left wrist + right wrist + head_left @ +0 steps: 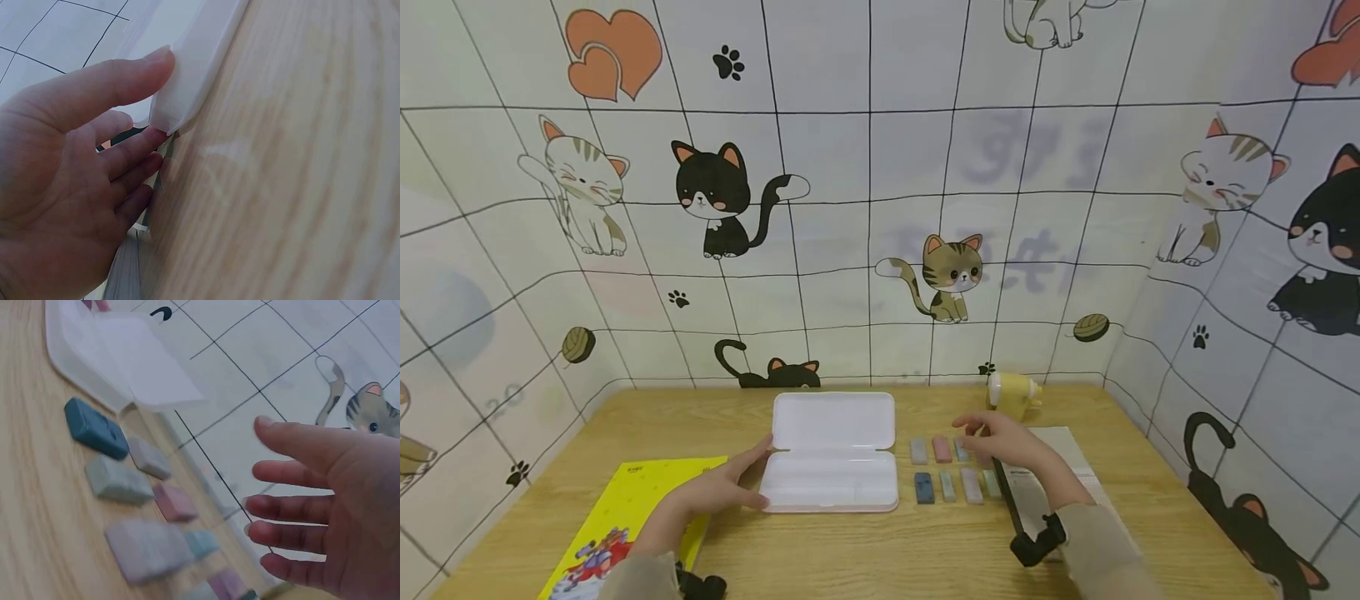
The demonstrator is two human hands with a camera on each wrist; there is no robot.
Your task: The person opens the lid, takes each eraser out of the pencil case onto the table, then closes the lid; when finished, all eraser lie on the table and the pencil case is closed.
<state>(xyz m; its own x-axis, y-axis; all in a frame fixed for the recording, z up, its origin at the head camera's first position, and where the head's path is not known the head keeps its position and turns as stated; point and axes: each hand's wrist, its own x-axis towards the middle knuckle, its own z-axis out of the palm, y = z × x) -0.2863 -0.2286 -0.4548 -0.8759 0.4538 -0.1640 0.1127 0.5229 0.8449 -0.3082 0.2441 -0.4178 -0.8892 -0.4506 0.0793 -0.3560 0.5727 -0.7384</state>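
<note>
An open white plastic pencil box (827, 493) lies on the wooden table with its lid folded back, and no contents show in it. My left hand (726, 485) rests at its left side, thumb by the near corner and fingers along the edge, loosely extended. To the box's right are two rows of small block erasers, among them a dark blue eraser (924, 488), a pink eraser (942, 450), a grey eraser (918, 451) and a lilac eraser (972, 486). Over the right end of these rows hovers my right hand (1009, 442), its fingers spread and holding nothing.
A yellow book (625, 500) with a cartoon cover lies at the left, partly beneath my left arm. Under my right forearm is a pale notebook (1063, 446) with a dark edge. A yellow-and-white object (1015, 396) stands at the back right, before a cat-patterned wall covering (835, 233).
</note>
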